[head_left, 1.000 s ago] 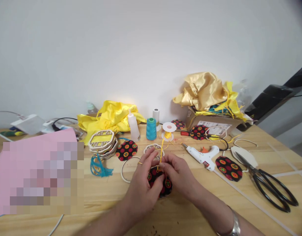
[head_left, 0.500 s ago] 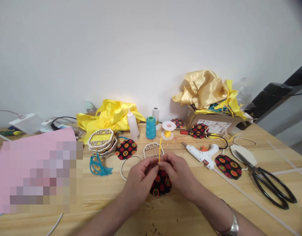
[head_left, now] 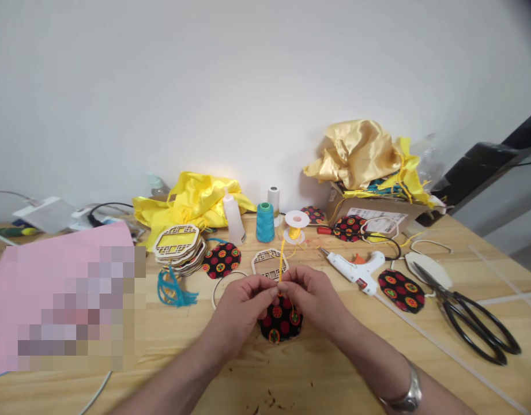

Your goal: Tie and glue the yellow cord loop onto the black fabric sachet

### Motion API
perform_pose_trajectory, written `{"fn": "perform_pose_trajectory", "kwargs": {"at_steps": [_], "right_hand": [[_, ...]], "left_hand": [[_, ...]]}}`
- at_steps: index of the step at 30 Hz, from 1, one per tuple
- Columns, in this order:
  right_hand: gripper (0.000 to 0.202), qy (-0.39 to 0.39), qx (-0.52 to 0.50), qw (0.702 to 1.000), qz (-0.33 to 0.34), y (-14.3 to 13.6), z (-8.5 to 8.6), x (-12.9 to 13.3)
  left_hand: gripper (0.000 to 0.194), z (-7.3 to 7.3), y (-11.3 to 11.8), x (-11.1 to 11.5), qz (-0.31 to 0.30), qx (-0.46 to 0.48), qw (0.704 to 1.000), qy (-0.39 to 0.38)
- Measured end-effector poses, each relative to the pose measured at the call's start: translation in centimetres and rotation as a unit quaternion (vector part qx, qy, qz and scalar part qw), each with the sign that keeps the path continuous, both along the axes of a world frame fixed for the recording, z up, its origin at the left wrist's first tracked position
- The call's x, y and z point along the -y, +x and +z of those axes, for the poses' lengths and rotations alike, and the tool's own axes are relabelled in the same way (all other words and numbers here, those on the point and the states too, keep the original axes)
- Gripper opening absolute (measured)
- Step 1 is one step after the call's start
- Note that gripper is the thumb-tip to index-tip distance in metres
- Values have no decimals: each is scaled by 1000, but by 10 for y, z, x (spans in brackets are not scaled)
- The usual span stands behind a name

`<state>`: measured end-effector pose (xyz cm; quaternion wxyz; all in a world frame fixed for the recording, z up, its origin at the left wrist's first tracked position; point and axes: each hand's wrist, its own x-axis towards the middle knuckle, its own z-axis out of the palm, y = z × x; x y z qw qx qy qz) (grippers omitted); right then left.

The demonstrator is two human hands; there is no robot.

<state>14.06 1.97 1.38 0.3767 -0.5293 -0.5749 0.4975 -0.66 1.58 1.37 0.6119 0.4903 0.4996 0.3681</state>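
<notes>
Both hands meet at the top edge of a black fabric piece with red and orange flower print (head_left: pixel 281 323). A yellow cord (head_left: pixel 282 259) rises from between the fingertips toward a white spool of yellow cord (head_left: pixel 296 226). My left hand (head_left: pixel 250 302) is closed in a pinch at the cord's base, its thumb pointing right. My right hand (head_left: pixel 311 297) pinches the cord from the other side, thumb and forefinger together. A thin loose end hangs over the fabric below the right fingers. The exact spot where cord meets fabric is hidden. Behind the hands lies a wooden lattice frame (head_left: pixel 269 262).
To the right are a white glue gun (head_left: pixel 356 271), another printed piece (head_left: pixel 401 291) and black-handled scissors (head_left: pixel 468 311). At left stand stacked lattice frames (head_left: pixel 179 245) beside a blue tassel (head_left: pixel 174 288). A blue thread cone (head_left: pixel 265 223), a squeeze bottle (head_left: pixel 233 219) and a cardboard box (head_left: pixel 351 207) line the back.
The hands stay pinched at the cord, with slight finger movement. More of the printed fabric piece shows between them, toward the left. The view has shifted very slightly.
</notes>
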Motion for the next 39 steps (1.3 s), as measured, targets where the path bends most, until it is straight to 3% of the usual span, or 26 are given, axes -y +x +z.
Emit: {"fn": "perform_pose_trajectory", "kwargs": {"at_steps": [7, 18, 23, 30, 36, 39], "right_hand": [[10, -82, -69, 994, 23, 3, 7, -2], [18, -130, -119, 984, 31, 4, 10, 1], [11, -89, -90, 992, 27, 4, 10, 1], [15, 70, 81, 992, 68, 14, 8, -3], [22, 92, 141, 985, 39, 15, 9, 0], [24, 169, 177, 970, 0, 12, 11, 5]], "left_hand": [[11, -2, -4, -2, -19, 124, 988, -91], [11, -1, -3, -1, -26, 153, 980, -124], [11, 0, -2, -2, -7, 138, 986, -95], [14, -2, -4, -4, 39, 118, 990, -62], [16, 2, -3, -4, 68, 79, 994, -32], [16, 3, -3, -4, 75, 76, 994, -26]]}}
